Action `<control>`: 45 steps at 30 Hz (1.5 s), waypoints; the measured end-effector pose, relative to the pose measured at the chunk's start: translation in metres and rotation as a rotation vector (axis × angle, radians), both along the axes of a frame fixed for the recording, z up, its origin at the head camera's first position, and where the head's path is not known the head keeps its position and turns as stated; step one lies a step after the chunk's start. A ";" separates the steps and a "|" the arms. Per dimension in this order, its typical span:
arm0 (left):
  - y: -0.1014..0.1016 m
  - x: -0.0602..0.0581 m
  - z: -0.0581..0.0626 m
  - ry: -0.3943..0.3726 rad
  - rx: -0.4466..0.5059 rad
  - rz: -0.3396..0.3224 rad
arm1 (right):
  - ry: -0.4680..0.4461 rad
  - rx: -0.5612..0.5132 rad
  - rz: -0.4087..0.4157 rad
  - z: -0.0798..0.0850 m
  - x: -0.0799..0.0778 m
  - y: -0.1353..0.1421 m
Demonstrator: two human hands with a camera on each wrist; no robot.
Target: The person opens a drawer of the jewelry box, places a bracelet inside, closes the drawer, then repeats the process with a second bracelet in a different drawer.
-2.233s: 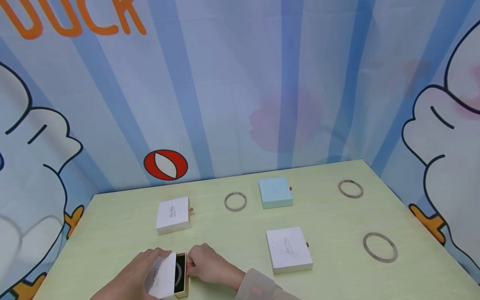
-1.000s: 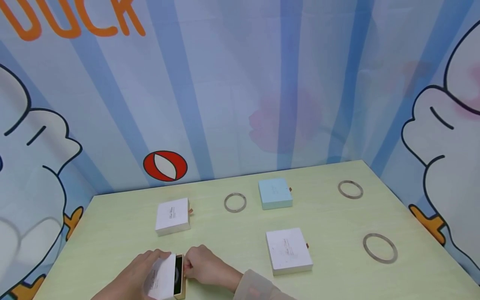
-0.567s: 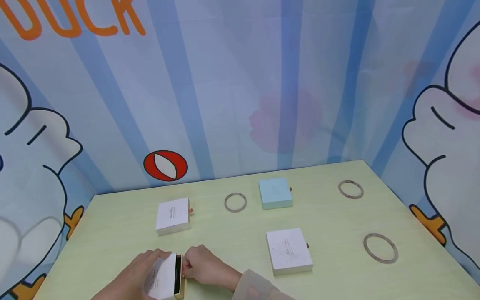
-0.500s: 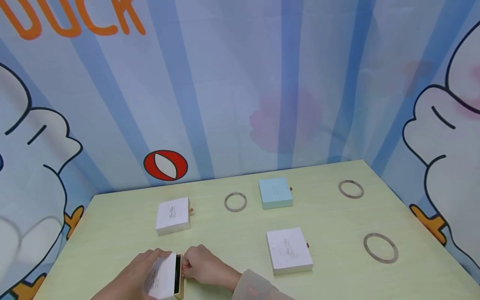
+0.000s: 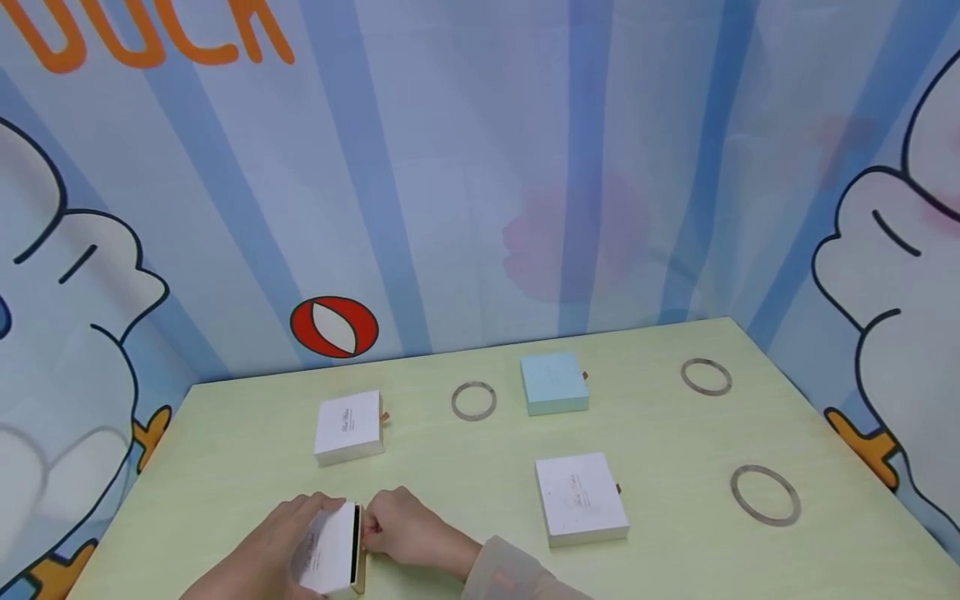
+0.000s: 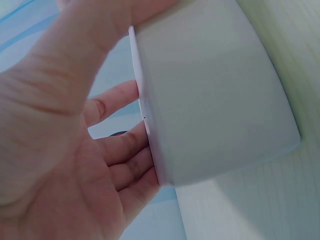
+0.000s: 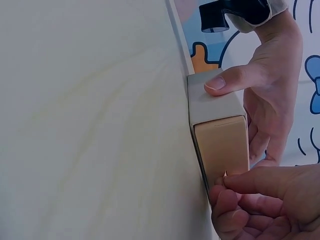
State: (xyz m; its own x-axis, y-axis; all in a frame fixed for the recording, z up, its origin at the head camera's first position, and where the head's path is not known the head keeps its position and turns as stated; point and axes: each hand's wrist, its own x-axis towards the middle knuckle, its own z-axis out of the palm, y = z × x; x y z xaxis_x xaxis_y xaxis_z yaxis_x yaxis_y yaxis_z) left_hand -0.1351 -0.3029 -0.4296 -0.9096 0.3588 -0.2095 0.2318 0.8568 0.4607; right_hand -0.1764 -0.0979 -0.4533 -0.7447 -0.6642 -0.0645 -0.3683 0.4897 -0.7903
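At the table's near left, my left hand (image 5: 266, 542) grips a white drawer-style gift box (image 5: 330, 554), thumb on one side and fingers on the other. Its tan inner drawer (image 7: 220, 142) stands a little out of the sleeve, with a thin dark gap along the top. In the right wrist view, thumb and finger of my right hand (image 5: 412, 533) pinch the small pull tab at the drawer's front. The tab is mostly hidden by the fingertips. The left wrist view shows the sleeve's plain side (image 6: 215, 100) with my fingers along its edge.
Two more white boxes, one (image 5: 349, 427) behind my hands and another (image 5: 582, 500) to the right, lie on the pale green table (image 5: 465, 467). Farther back sits a light blue box (image 5: 555, 383). Silver bangles lie at back centre (image 5: 474, 419), far right (image 5: 707, 393) and right (image 5: 765, 522).
My right hand has moved slightly left, and the drawer has slid into its sleeve. The bangle on the dark lining, visible earlier, is now covered. My left hand keeps its grip.
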 end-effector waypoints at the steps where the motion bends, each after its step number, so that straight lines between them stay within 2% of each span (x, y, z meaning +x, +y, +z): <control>1: 0.000 0.000 0.000 0.006 -0.003 -0.003 | 0.003 0.001 0.000 0.000 0.000 0.000; 4: 0.001 -0.001 0.001 0.016 -0.012 -0.009 | 0.013 0.008 -0.002 0.000 0.000 -0.001; 7: 0.001 0.000 0.002 0.032 -0.012 -0.024 | -0.015 0.001 -0.007 0.001 0.000 -0.002; 12: 0.002 0.000 0.002 0.010 -0.006 -0.010 | -0.043 -0.008 -0.012 0.000 0.000 -0.004; 22: 0.000 0.000 0.000 -0.027 -0.004 0.016 | 0.023 -0.001 0.018 -0.002 -0.001 -0.007; 32: 0.000 0.000 -0.002 0.005 -0.004 -0.015 | -0.021 -0.026 0.018 -0.001 -0.001 -0.006; 39: 0.002 0.000 -0.002 -0.051 -0.001 0.055 | -0.047 -0.031 0.010 -0.002 -0.002 -0.005; 45: 0.006 0.000 0.000 -0.092 -0.041 0.111 | -0.052 -0.035 0.012 0.000 -0.003 -0.006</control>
State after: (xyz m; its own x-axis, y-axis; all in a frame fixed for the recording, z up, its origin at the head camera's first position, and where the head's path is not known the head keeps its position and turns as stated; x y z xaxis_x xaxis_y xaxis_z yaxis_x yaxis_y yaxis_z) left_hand -0.1354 -0.2969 -0.4295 -0.9196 0.2465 -0.3059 0.0930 0.8932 0.4400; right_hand -0.1791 -0.1035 -0.4536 -0.7327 -0.6758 -0.0797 -0.3321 0.4574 -0.8249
